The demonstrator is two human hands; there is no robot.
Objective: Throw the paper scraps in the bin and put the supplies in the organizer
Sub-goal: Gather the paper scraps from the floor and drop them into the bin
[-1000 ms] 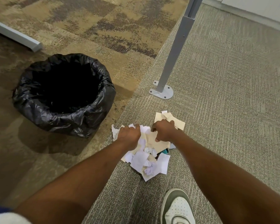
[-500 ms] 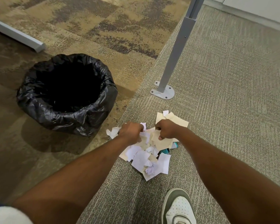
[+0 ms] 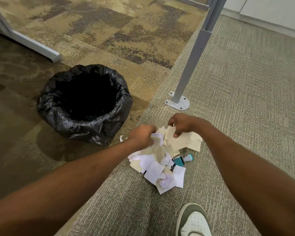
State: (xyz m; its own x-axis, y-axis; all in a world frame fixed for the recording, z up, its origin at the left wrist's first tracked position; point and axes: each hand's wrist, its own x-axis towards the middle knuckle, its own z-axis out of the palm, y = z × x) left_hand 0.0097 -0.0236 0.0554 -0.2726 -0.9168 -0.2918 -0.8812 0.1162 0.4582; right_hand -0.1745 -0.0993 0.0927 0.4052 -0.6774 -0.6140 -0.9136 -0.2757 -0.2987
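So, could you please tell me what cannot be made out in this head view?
Head view:
Black bag-lined bin: its inside is too dark to show any contents.
Teal-and-black supplies: mostly covered by the white and beige paper scraps; type unclear.
Left hand and right hand: each grips scraps, but the curled fingers hide how many.
White-toed shoe: cut off by the bottom edge.
Organizer: outside the frame.
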